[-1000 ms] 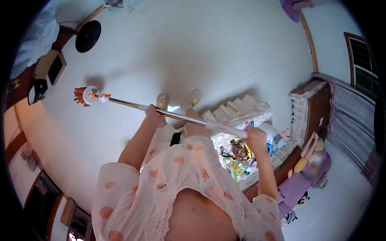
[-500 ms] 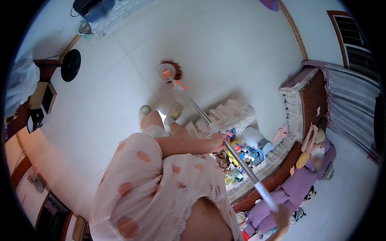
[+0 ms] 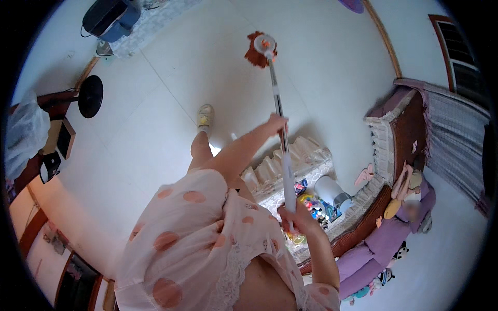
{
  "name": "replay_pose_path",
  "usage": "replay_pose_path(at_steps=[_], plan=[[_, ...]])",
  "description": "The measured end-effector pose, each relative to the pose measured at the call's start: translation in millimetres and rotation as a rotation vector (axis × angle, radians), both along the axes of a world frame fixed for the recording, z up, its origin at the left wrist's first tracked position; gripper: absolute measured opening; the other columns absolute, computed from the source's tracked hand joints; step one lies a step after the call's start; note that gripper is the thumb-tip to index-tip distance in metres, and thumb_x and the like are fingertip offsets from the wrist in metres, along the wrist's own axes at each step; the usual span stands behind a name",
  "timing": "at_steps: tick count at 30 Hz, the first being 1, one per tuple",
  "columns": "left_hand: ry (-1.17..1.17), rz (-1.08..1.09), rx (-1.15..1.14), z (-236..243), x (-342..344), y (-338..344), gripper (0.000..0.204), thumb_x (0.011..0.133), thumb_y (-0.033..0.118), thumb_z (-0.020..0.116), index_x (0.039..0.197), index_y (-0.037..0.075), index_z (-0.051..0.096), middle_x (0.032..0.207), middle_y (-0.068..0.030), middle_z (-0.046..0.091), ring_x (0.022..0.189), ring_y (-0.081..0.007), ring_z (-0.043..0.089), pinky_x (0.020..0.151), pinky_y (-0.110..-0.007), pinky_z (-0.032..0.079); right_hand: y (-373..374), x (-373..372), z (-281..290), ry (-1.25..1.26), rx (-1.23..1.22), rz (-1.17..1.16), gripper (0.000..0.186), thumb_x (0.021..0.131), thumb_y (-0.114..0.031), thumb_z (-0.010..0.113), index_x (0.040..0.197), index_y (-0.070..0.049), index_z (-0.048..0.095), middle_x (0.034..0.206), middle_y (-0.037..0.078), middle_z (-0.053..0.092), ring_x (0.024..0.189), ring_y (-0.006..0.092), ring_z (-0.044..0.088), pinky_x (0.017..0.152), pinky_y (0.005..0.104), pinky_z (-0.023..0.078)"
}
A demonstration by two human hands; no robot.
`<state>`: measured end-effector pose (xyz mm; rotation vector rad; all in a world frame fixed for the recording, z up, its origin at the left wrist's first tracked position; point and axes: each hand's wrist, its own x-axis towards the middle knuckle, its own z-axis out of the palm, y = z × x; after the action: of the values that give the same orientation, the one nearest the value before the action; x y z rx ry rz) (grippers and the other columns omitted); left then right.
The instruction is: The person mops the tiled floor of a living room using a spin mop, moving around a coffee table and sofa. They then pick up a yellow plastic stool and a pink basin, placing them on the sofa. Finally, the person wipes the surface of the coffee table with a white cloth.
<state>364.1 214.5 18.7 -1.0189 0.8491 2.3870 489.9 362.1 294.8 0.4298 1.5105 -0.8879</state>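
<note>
A long-handled mop with a white round hub and a reddish-brown mop head (image 3: 254,52) rests on the pale floor ahead of me. Its handle (image 3: 287,171) runs back toward my body, silver in the upper stretch and white nearer me. My left hand (image 3: 277,124) is closed round the silver part, about midway along. Lower down, my right hand (image 3: 302,218) grips the white end of the handle. The shaft passes in front of a lace-covered table (image 3: 324,160) with a white bin-like container and several small colourful things on it.
On the right curves a brown sofa (image 3: 404,135) with lace trim, purple cushions and soft toys. A black round-based stand (image 3: 91,97) is at the left, near open boxes (image 3: 63,136). A dark blue appliance (image 3: 111,19) sits at the far left. One slipper (image 3: 205,115) shows on my foot.
The mop head has moved away from me and to the right. My left hand has reached farther forward, and my right hand has come in leftward and forward, leaving the handle steeper in view.
</note>
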Motion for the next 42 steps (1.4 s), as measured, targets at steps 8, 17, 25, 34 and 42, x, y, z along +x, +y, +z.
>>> replay_pose_path(at_steps=[8, 17, 25, 34, 42], plan=[[-0.033, 0.131, -0.031, -3, -35, -160, 0.019, 0.074, 0.006, 0.056, 0.077, -0.004, 0.04, 0.06, -0.0129, 0.05, 0.047, -0.024, 0.054, 0.037, -0.038, 0.045, -139, -74, -29, -0.072, -0.097, 0.109, 0.026, 0.075, -0.012, 0.062, 0.087, -0.002, 0.041, 0.056, 0.004, 0.048, 0.042, 0.0116, 0.049, 0.038, 0.026, 0.041], [-0.246, 0.295, -0.532, -66, 103, -191, 0.057, 0.067, 0.015, 0.063, 0.108, -0.004, 0.028, 0.077, -0.0143, 0.049, 0.057, -0.0233, 0.054, 0.043, -0.034, 0.046, -153, -83, 90, -0.315, 0.182, 0.633, 0.043, 0.076, -0.013, 0.062, 0.107, -0.001, 0.035, 0.064, 0.005, 0.05, 0.05, 0.0118, 0.05, 0.04, 0.026, 0.04], [-0.657, 0.639, 0.031, -69, 252, -222, 0.018, 0.072, 0.017, 0.062, 0.07, 0.002, 0.053, 0.06, -0.009, 0.049, 0.056, -0.021, 0.052, 0.048, -0.037, 0.048, -198, -106, 73, -0.429, 0.128, 1.091, 0.043, 0.076, -0.017, 0.064, 0.106, -0.004, 0.036, 0.065, 0.006, 0.051, 0.05, 0.0114, 0.049, 0.04, 0.0266, 0.039], [-0.848, 0.802, -0.022, -75, 203, -209, 0.013, 0.081, 0.012, 0.047, 0.072, 0.002, 0.047, 0.066, -0.0148, 0.052, 0.052, -0.027, 0.052, 0.045, -0.043, 0.047, -90, -161, -6, 0.837, 0.56, 1.539, 0.025, 0.062, -0.015, 0.066, 0.083, -0.008, 0.055, 0.074, 0.012, 0.06, 0.074, 0.0306, 0.059, 0.066, 0.0394, 0.047], [-0.505, 0.043, 0.266, 64, 110, -72, 0.005, 0.078, 0.005, 0.046, 0.081, 0.0, 0.045, 0.066, -0.0147, 0.052, 0.052, -0.0251, 0.054, 0.043, -0.037, 0.048, 58, -106, 147, 0.856, 1.068, 1.111, 0.01, 0.062, -0.007, 0.056, 0.072, -0.007, 0.056, 0.07, 0.015, 0.058, 0.071, 0.0359, 0.056, 0.061, 0.0457, 0.042]])
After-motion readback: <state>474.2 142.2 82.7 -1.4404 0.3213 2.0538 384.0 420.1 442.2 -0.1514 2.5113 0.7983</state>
